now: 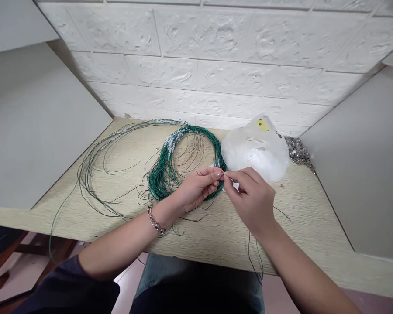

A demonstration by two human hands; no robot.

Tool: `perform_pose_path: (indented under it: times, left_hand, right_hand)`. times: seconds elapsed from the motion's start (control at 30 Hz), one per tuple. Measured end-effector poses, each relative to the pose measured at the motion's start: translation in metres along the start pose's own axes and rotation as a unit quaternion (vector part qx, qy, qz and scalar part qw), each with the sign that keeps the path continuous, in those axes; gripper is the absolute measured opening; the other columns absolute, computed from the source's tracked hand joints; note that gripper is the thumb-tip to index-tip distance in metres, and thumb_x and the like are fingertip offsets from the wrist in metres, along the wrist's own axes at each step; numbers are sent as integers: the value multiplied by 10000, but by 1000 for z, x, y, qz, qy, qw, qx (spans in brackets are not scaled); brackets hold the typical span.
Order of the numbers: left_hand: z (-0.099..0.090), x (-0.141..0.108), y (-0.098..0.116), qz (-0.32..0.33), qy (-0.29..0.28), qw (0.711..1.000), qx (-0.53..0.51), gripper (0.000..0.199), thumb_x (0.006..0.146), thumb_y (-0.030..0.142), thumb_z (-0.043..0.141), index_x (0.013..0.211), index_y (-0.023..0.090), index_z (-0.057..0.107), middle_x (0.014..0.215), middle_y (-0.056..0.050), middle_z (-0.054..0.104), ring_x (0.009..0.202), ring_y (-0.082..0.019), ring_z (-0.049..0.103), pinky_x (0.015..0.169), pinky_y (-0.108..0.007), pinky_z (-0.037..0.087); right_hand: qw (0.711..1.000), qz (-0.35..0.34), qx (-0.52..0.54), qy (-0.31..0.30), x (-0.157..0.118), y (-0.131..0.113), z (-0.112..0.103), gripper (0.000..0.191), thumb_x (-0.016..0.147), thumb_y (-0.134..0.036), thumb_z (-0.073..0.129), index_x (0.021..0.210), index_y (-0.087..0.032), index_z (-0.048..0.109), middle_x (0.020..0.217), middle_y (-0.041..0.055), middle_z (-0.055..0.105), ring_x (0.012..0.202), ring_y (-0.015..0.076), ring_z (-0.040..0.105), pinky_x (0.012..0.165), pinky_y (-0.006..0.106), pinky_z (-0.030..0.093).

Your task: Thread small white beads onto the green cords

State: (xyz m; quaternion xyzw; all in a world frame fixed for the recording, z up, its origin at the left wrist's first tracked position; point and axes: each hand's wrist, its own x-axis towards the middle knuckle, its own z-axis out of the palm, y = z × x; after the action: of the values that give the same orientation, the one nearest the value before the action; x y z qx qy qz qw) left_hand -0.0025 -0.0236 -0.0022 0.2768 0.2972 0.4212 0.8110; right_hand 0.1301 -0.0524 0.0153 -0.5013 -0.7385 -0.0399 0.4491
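Observation:
Over the right side of a coil of green wire (157, 176), my hands meet fingertip to fingertip. My left hand (199, 187) pinches a tiny dark bit of thin wire between thumb and forefinger. My right hand (250, 196) is closed in a pinch on the same spot, its fingertips hiding most of what is held. Thin dark and green wire strands (258, 261) hang over the table's front edge below my right wrist. White bead-like pieces (174, 140) sit grouped on the coil's upper left.
A looser wire bundle (88, 174) with white pieces curves across the left of the wooden table (301, 218). Behind my right hand lies a white plastic bag (255, 152), with a heap of small metallic pieces (298, 150) beside it. Grey panels (363, 161) flank both sides.

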Motion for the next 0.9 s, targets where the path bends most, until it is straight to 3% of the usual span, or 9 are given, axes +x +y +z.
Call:
perform_pose_path:
  times: [0.2,0.4,0.63,0.9]
  left_hand:
    - [-1,0,0,4,2,1000,-18,143,653,186,692,737,94,622,614,24,561,532,4,493,548,-75,431]
    - [1,1,2,6,10,1000,3,141,642,177,698,723,89,623,584,23,552,516,0,484,513,-76,418]
    - [3,-1,4,1,-6,1000,-11,128,658,176,686,723,88,621,592,22,552,521,1,487,519,-73,425]
    - [1,-1,1,-17,-38,997,-60,121,664,142,679,752,82,624,621,14,571,528,-1,502,516,-73,432]
  right_hand:
    - [1000,-8,3,-23,1,2,1,97,778,-151,525,756,-166,618,686,0,591,518,58,500,476,182,397]
    - [998,35,42,-9,1,-1,1,69,768,-162,538,745,-173,602,631,-19,570,509,60,501,463,178,406]
    - [992,82,92,-19,0,-2,2,48,764,-205,535,789,-172,561,670,-18,589,520,67,509,464,183,417]
    - [990,86,107,-16,2,-6,-1,64,767,-196,545,734,-189,598,625,-30,585,515,67,488,483,194,402]
